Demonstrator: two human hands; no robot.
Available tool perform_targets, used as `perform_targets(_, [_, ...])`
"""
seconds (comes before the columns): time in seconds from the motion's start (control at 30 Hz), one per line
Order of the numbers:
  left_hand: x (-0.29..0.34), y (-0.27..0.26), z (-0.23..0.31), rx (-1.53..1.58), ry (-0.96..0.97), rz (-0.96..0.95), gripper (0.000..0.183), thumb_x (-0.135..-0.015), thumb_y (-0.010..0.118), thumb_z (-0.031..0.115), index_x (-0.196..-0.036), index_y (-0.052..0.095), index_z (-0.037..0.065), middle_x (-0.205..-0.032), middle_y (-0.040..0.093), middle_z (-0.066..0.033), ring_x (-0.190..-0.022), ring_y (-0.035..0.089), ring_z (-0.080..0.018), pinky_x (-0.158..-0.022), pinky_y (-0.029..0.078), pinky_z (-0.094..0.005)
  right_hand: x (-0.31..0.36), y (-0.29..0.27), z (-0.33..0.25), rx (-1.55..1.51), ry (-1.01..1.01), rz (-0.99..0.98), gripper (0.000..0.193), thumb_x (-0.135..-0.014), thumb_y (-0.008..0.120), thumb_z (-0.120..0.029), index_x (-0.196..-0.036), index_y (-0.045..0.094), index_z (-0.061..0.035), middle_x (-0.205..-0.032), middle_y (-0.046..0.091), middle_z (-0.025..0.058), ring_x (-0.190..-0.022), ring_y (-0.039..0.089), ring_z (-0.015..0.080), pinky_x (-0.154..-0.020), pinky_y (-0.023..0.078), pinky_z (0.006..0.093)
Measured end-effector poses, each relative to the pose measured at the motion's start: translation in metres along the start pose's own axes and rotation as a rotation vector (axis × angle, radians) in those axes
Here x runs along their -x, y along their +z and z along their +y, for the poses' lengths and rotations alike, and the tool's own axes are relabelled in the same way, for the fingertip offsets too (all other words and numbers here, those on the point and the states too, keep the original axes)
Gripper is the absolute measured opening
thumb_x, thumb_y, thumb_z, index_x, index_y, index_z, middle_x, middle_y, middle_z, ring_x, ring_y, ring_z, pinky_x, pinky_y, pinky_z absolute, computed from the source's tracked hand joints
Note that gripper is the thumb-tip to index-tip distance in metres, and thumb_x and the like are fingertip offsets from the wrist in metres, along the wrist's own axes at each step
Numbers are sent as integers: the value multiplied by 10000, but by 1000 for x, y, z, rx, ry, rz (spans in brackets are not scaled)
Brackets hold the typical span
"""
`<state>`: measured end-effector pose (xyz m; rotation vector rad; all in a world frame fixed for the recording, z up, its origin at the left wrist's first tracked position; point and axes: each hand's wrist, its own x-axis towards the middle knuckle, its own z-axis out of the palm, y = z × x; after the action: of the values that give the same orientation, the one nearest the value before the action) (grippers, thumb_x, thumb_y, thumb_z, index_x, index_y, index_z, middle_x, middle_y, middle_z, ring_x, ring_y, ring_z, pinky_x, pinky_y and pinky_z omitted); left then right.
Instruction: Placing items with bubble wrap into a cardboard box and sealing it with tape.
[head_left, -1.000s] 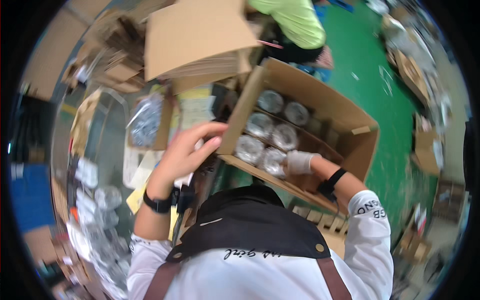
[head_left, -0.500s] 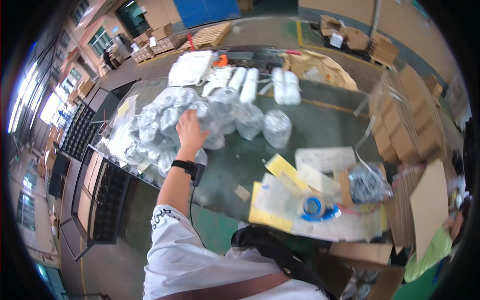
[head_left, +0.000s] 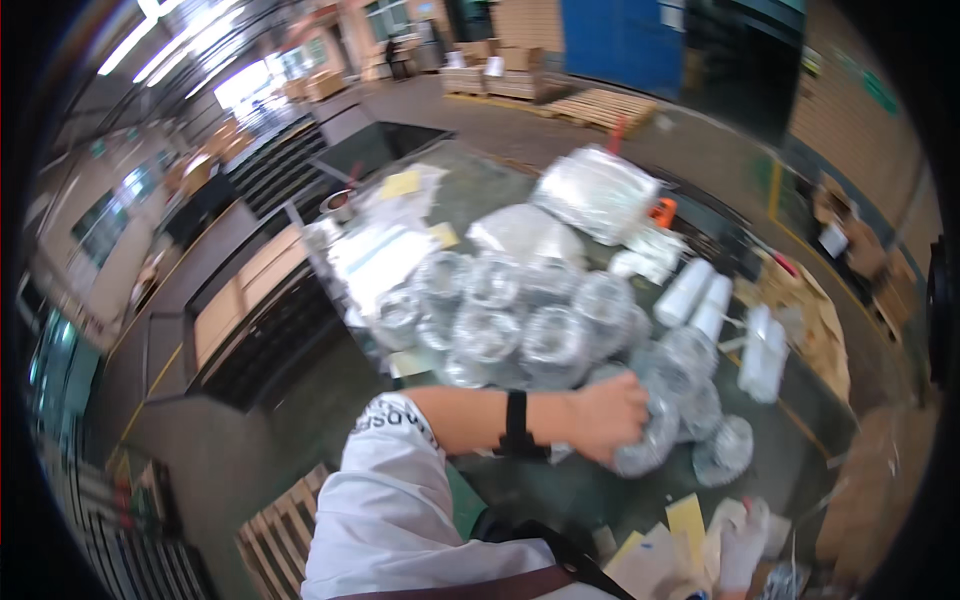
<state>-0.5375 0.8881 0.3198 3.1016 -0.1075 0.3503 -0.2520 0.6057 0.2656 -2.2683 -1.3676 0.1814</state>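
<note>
My left hand (head_left: 608, 415) reaches across the table, a dark band on its wrist. Its fingers curl over a clear plastic-wrapped round item (head_left: 650, 446) at the near side of a large group. More wrapped round items (head_left: 556, 340) lie bunched beyond and to the left, and one wrapped item (head_left: 724, 450) sits just right of the hand. At the lower right, my right hand (head_left: 744, 540), in a pale glove, is over the papers (head_left: 655, 560). Blur hides how its fingers lie and whether they hold anything.
White rolls (head_left: 690, 295) and more white rolls (head_left: 762, 355) lie at the right. Behind the group rests a plastic-covered white stack (head_left: 597, 190). Brown paper (head_left: 810, 320) covers the far right edge. Black racks (head_left: 270, 320) stand left of the table; a wooden pallet (head_left: 285, 535) lies below.
The view has swung left. My left hand has gone from open above the wrapped items to curled over one at the near side. My right hand has come into view over the papers.
</note>
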Motion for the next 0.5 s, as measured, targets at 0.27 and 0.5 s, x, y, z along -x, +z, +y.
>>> perform_targets(0.27, [121,10,111,588,-606,72,431,-700,732,452,-767,588,52,-871,557,-75,-877,505,-261,-747,373,-378,-144,96,71,276,-319,-234,384,-794,536,-74,-1176,554,-57,-1186,558,144,-1144,498,302,-1009,364,440])
perform_targets(0.5, [134,41,146,569,-763,9,444,-712,711,475,-784,605,49,-885,573,-65,-895,515,-259,-758,377,-377,-150,96,64,588,-495,-33,388,-747,526,-33,-1132,564,-8,-1110,587,173,-1097,507,329,-1030,307,470])
